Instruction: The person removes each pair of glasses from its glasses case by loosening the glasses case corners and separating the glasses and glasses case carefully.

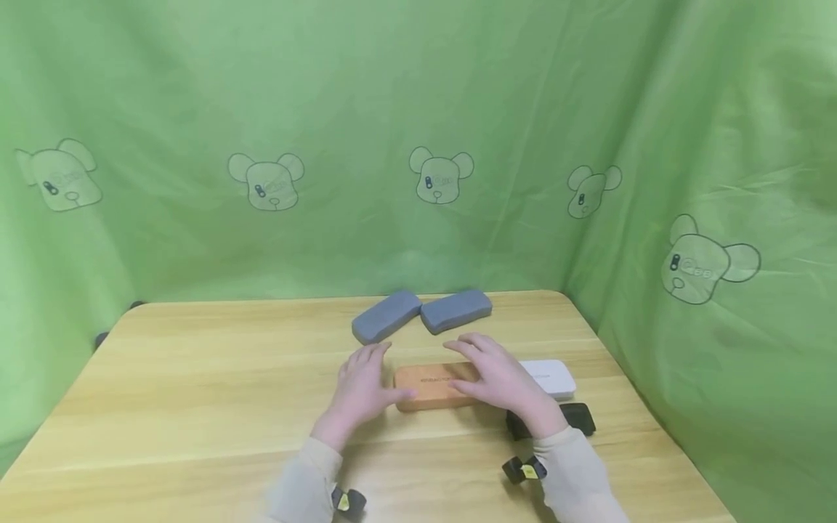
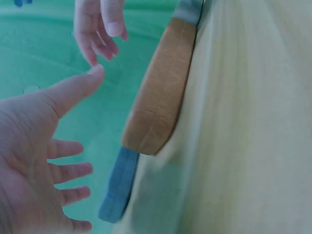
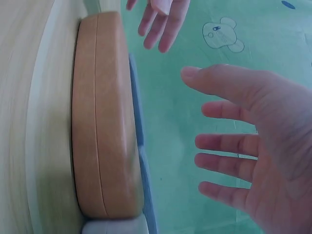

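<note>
An orange-tan glasses case (image 1: 428, 387), with small lettering on its lid, lies on the table between the two hands. Near its left end my left hand (image 1: 361, 385) hovers with fingers spread, holding nothing. My right hand (image 1: 500, 378) is above the case's right part and hides some of it; its fingers are extended and hold nothing. Both wrist views show a gap between each hand and the tan case (image 2: 163, 87). A white case (image 1: 551, 379) adjoins the tan one's right end, and a black case (image 1: 580, 419), partly behind the right wrist, lies in front of the white one.
Two grey-blue cases (image 1: 386, 317) lie toward the back of the wooden table (image 1: 216, 392), corners nearly touching. A green curtain (image 1: 353, 87) with printed bear heads encloses the back and sides.
</note>
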Demonstrator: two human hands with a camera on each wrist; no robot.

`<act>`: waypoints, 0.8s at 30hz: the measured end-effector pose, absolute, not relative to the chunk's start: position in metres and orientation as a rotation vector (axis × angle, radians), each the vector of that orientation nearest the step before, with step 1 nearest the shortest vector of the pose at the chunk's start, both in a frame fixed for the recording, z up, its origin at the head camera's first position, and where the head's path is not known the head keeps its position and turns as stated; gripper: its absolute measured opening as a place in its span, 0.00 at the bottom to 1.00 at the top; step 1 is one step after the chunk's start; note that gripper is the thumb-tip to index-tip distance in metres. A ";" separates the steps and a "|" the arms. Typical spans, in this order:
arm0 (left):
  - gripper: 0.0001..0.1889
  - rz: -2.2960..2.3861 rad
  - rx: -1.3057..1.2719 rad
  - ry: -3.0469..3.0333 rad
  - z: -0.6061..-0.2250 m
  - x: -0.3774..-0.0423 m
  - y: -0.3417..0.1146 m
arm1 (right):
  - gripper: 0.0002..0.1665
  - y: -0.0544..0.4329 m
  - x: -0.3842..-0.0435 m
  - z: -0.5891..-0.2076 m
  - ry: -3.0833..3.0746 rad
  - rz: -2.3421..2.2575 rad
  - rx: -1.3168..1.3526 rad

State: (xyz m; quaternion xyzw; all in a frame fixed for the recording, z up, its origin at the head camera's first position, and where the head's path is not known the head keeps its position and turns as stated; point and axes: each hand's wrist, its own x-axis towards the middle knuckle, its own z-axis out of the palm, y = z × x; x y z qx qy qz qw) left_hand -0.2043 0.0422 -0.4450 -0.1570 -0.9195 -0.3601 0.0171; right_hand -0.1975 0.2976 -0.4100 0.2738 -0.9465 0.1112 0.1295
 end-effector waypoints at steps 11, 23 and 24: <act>0.55 -1.190 -0.403 -2.789 -0.476 -0.204 0.058 | 0.39 0.286 -0.200 -0.424 -2.828 0.306 0.824; 0.53 -1.205 -0.216 -2.840 -0.489 -0.194 0.078 | 0.41 0.286 -0.208 -0.441 -2.922 0.338 0.824; 0.52 -1.204 -0.209 -2.840 -0.490 -0.193 0.078 | 0.40 0.286 -0.208 -0.442 -2.925 0.340 0.827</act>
